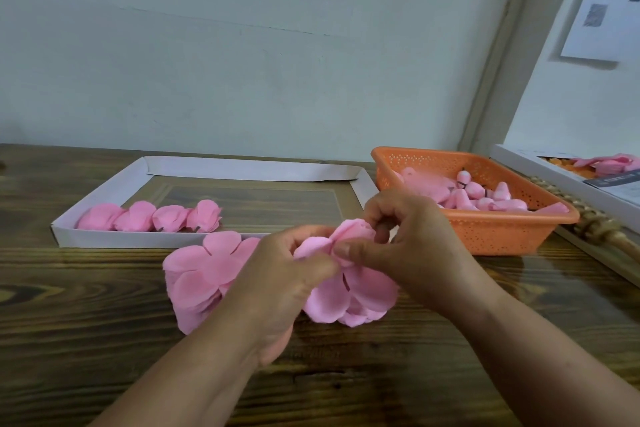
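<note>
A pink paper flower (349,239) is held just above the wooden table (104,340) at the centre. My left hand (287,274) pinches its petals from the left, and my right hand (412,246) pinches them from the right, thumb against the paper. Under the hands lie two stacks of flat pink petal sheets, one at the left (204,274) and one below the flower (353,298).
A shallow white cardboard tray (242,168) at the back holds several finished pink flowers (149,217) in its left front corner. An orange perforated basket (485,229) with pink buds stands at the right. Another white box (540,170) sits far right against the wall.
</note>
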A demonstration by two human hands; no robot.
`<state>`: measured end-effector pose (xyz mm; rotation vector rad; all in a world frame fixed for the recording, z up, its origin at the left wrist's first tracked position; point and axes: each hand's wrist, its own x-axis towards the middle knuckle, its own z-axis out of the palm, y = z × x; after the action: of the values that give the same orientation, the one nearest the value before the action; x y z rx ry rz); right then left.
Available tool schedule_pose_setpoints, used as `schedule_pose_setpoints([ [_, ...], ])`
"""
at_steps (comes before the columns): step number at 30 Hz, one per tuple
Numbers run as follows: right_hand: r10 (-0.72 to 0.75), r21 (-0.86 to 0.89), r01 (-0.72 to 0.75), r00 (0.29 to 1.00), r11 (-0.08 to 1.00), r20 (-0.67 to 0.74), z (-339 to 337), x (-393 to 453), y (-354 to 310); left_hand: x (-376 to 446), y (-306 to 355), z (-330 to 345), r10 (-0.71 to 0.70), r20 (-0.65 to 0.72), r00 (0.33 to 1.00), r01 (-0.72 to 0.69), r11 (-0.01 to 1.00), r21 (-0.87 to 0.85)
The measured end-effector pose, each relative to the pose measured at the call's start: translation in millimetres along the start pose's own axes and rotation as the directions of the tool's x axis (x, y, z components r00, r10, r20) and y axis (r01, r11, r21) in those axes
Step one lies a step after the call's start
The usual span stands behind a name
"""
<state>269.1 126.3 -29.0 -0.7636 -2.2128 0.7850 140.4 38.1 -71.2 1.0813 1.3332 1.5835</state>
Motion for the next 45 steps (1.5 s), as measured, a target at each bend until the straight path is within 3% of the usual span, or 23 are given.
schedule_pose_setpoints([
  [5,-0.018,0.027,0.016,0.996,0.999,0.089,-1,1,-1,-1,-2,0,-0.016,-0.034,0.999,0.016,1.0,0.004],
  [9,-0.063,0.137,0.028,0.965,0.99,0.255,-14,1,0,-1,1,-4,-0.036,0.016,0.999,0.036,0.999,-0.03],
  [14,-0.133,0.049,0.125,0.955,0.991,0.264,-20,4,3,-2,5,-3,-0.098,0.117,0.988,0.11,0.989,-0.102],
  [18,-0.098,0.109,0.061,0.921,0.992,0.378,-18,2,5,-3,1,-4,-0.141,0.104,0.984,0.151,0.985,-0.086],
  [26,-0.073,0.307,0.032,0.99,0.951,0.124,5,-9,17,0,-3,1,-0.069,-0.064,0.996,0.067,0.997,-0.031],
  [31,-0.121,0.412,0.034,0.975,0.911,0.188,5,-6,20,-3,0,4,-0.074,-0.147,0.986,0.06,0.993,-0.101],
  [36,-0.144,0.467,-0.042,0.923,0.883,0.356,-9,0,28,-9,10,4,-0.089,-0.013,0.996,0.086,0.986,-0.145],
  [38,-0.113,0.475,-0.068,0.933,0.877,0.341,-10,1,32,-9,10,4,-0.108,0.026,0.994,0.111,0.982,-0.152],
  [42,-0.094,0.406,0.012,0.979,0.914,0.181,-6,-1,36,-5,5,1,-0.154,0.01,0.988,0.152,0.967,-0.203],
  [45,-0.107,0.497,-0.019,0.969,0.868,0.224,-5,-2,37,-4,4,1,-0.192,-0.017,0.981,0.183,0.956,-0.231],
])
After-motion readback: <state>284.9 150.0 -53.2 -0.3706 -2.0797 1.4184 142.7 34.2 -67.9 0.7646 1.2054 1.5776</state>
